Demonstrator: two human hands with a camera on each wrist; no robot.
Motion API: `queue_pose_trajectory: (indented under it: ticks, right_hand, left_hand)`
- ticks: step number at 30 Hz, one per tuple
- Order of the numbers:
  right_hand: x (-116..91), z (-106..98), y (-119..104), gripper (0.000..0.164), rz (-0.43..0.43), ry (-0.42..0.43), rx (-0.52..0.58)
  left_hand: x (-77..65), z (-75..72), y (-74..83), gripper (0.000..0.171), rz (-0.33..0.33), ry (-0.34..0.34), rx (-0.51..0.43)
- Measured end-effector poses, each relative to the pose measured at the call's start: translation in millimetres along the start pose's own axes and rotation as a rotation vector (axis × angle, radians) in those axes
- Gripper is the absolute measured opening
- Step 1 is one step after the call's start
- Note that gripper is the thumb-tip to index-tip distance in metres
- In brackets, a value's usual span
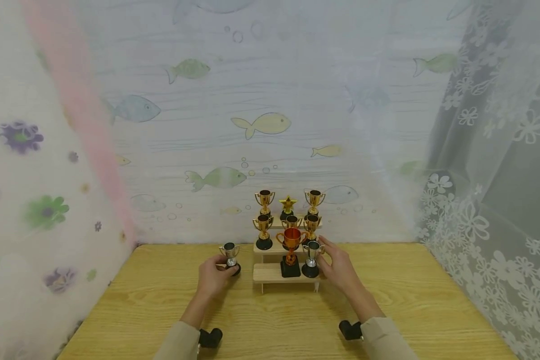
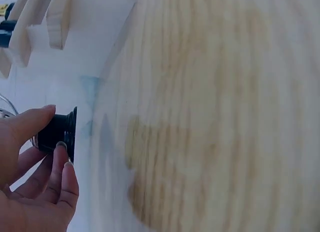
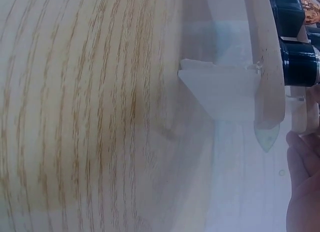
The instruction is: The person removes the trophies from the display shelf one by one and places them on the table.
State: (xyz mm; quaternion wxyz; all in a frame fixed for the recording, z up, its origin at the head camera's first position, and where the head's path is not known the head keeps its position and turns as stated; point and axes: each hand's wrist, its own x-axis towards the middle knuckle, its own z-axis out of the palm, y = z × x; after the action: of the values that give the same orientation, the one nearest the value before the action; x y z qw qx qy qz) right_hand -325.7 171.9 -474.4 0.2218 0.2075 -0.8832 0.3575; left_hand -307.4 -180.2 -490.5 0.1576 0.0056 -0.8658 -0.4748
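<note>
My left hand (image 1: 213, 276) holds a small silver trophy cup (image 1: 230, 249) by its black base (image 2: 59, 133), left of the stepped wooden stand (image 1: 266, 273). The base is tipped sideways in the left wrist view, which is turned. My right hand (image 1: 339, 265) is at the stand's right end, fingers extended, beside a second silver trophy cup (image 1: 312, 248) on the bottom step. Its fingers (image 3: 300, 154) are close to the end of a higher step in the right wrist view, where the rest of the hand is cut off. An orange-bronze trophy cup (image 1: 291, 240) stands left of that silver one.
Gold trophy cups (image 1: 263, 223) stand on the middle step, one partly hidden behind the bronze cup. The top step bears two more gold cups and a gold star trophy (image 1: 288, 204). The wooden table (image 1: 139, 305) meets a fish-patterned curtain (image 1: 198, 150) behind.
</note>
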Motion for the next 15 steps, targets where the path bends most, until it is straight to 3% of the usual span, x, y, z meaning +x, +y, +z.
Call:
queue_pose_trajectory:
  ticks: [15]
  right_hand:
    - [-1,1,1,0.008,0.015,0.007,0.027]
  left_hand:
    - [14.6,1.8,-13.7,0.028,-0.081,0.011,-0.04]
